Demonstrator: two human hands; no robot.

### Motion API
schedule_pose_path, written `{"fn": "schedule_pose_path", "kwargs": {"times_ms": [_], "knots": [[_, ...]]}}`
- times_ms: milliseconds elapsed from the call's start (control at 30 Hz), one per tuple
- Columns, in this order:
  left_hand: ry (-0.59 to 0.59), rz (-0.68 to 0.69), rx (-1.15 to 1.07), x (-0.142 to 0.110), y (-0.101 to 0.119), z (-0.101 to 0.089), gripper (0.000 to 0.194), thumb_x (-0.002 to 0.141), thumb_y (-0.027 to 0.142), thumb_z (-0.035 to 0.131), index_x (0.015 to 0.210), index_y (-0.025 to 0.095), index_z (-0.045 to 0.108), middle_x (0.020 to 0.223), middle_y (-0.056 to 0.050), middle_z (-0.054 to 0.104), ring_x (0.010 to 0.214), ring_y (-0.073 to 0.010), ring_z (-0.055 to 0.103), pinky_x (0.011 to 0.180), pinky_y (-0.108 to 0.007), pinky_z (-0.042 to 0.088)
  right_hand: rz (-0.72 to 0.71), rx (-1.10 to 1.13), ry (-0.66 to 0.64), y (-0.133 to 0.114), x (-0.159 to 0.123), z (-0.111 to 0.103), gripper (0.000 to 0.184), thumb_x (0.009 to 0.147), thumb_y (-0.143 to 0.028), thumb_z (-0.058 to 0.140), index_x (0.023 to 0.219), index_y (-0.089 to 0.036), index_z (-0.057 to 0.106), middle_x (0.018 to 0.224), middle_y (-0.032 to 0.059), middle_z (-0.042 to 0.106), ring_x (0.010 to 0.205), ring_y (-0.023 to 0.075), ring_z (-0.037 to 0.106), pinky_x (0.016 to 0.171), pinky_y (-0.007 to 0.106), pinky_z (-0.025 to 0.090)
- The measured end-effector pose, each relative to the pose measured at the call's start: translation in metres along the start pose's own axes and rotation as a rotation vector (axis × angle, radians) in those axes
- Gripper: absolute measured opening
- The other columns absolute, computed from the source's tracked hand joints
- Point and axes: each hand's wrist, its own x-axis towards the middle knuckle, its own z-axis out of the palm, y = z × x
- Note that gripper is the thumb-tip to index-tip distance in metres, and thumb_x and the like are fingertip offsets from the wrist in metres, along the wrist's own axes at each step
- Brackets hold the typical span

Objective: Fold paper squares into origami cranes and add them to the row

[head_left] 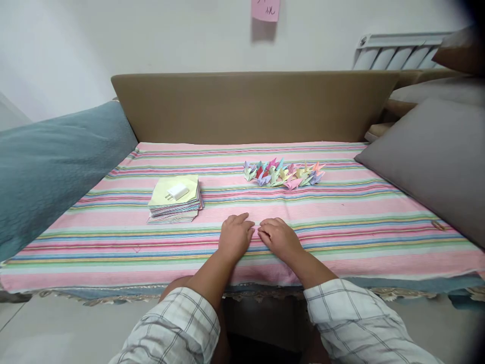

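My left hand (235, 235) and my right hand (279, 236) rest low over a striped cloth (359, 207), their fingertips facing each other with a narrow gap between. Fingers and thumb are drawn together on both hands. Whatever they pinch, if anything, is too small or hidden to make out. Beyond my right hand lies a cluster of folded paper cranes (275, 176) in several colours. To the left of my left hand sits a stack of square paper sheets (176, 210), pale yellow on top. A white plug adapter (177, 191) lies on that stack, prongs pointing left.
A brown backrest (253, 108) runs along the far side. Blue-green fabric covers the armrest (68, 162) at left; a grey cushion (428, 156) leans at right. Near that cushion lies a small brownish object (438, 225). A pink note (265, 10) hangs on the wall.
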Motion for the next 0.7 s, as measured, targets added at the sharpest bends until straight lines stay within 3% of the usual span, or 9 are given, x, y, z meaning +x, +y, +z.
{"fn": "schedule_pose_path", "kwargs": {"times_ms": [700], "knots": [[0.087, 0.03, -0.016, 0.0, -0.001, 0.002, 0.019, 0.083, 0.029, 0.058, 0.096, 0.027, 0.071, 0.109, -0.001, 0.068, 0.093, -0.0225, 0.06, 0.085, -0.039, 0.046, -0.065, -0.179, 0.072, -0.012, -0.004, -0.005, 0.02, 0.089, -0.02, 0.048, 0.081, -0.02, 0.067, 0.085, 0.004, 0.066, 0.084, 0.0175, 0.056, 0.076, 0.031, 0.037]]}}
